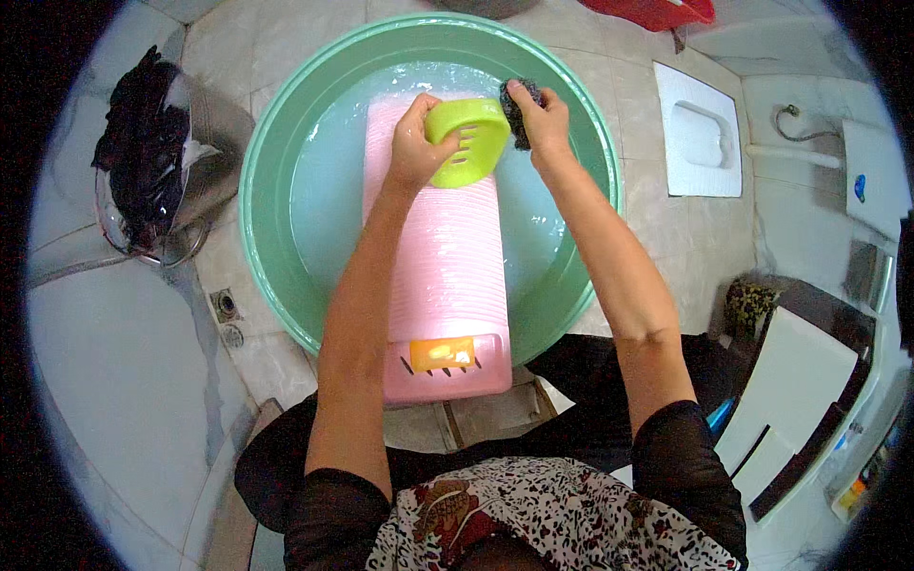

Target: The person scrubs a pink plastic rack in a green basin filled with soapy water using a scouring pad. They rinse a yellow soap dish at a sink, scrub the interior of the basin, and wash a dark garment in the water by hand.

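Note:
My left hand [421,145] grips a lime-green slotted soap dish [487,143] by its left side, thumb on the inner face. In my right hand [545,119] is a dark scouring pad [515,112], pinched close to the dish's right edge. Both are held over a pink ridged washboard [443,257], which leans in a large green basin [271,252] of cloudy bluish water [324,176]. The washboard's near end rests over the basin's front rim. An orange bar of soap [442,354] lies in its slotted tray.
A bucket [211,133] heaped with dark clothes [143,143] stands at the left. To the right is a white squat toilet [700,133] in the tiled floor. A red basin [657,11] shows at the far edge, and a floor drain [225,305] lies at left.

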`<state>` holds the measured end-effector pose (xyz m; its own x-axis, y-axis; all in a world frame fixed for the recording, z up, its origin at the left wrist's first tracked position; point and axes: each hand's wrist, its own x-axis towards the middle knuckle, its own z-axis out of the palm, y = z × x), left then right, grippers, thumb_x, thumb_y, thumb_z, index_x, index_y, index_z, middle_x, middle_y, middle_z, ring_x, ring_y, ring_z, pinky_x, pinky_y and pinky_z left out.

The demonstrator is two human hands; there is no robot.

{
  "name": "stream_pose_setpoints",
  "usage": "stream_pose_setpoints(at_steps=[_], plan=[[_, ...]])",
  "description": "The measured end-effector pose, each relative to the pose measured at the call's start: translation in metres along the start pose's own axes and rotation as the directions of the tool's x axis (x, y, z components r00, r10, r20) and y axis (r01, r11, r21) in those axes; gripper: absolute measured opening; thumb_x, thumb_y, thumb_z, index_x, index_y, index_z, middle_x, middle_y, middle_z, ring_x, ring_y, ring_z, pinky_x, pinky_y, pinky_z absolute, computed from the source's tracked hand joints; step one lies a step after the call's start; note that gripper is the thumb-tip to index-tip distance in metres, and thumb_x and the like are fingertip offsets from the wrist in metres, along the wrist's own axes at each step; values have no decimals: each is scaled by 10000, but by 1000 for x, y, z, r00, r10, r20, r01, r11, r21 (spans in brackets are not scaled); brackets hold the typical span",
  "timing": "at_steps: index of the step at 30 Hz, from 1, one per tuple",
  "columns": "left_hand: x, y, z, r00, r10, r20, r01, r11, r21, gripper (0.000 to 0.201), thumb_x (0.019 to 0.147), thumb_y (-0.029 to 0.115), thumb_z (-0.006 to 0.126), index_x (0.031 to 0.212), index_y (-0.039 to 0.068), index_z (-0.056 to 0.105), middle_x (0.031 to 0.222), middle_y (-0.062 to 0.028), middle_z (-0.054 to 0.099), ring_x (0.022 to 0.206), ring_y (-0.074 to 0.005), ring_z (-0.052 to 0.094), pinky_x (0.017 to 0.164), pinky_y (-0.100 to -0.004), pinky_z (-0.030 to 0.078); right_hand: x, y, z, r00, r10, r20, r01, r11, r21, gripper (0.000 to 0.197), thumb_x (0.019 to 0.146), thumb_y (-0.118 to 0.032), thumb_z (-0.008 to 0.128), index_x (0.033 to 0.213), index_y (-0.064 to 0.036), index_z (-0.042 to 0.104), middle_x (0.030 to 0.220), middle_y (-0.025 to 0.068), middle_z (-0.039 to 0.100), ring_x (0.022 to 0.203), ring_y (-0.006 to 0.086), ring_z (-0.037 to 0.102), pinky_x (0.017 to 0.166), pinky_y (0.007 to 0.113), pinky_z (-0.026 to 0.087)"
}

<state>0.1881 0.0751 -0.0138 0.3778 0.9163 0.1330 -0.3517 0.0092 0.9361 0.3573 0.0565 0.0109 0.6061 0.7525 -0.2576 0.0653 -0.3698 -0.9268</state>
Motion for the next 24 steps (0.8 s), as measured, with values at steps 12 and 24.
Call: stream_pose_setpoints(at_steps=[12, 24], plan=[[-32, -15, 23, 910, 141, -389, 132, 792, 596, 174, 686, 78, 623, 776, 51, 477, 653, -166, 562, 630, -336, 578, 539, -394, 427, -49, -13, 40, 744, -641, 185, 618, 557, -555, 184, 750, -205, 573, 724, -30, 524, 708, 167, 576, 633, 351, 552, 555, 428, 444], [-37, -21, 28, 900, 61, -432, 169, 864, 474, 237, 664, 73, 655, 815, 35, 476, 700, -176, 565, 651, -302, 584, 562, -356, 430, -81, -28, 40, 693, -631, 350, 701, 476, -531, 211, 732, -238, 571, 729, -27, 554, 684, 173, 574, 599, 320, 567, 552, 404, 449]])
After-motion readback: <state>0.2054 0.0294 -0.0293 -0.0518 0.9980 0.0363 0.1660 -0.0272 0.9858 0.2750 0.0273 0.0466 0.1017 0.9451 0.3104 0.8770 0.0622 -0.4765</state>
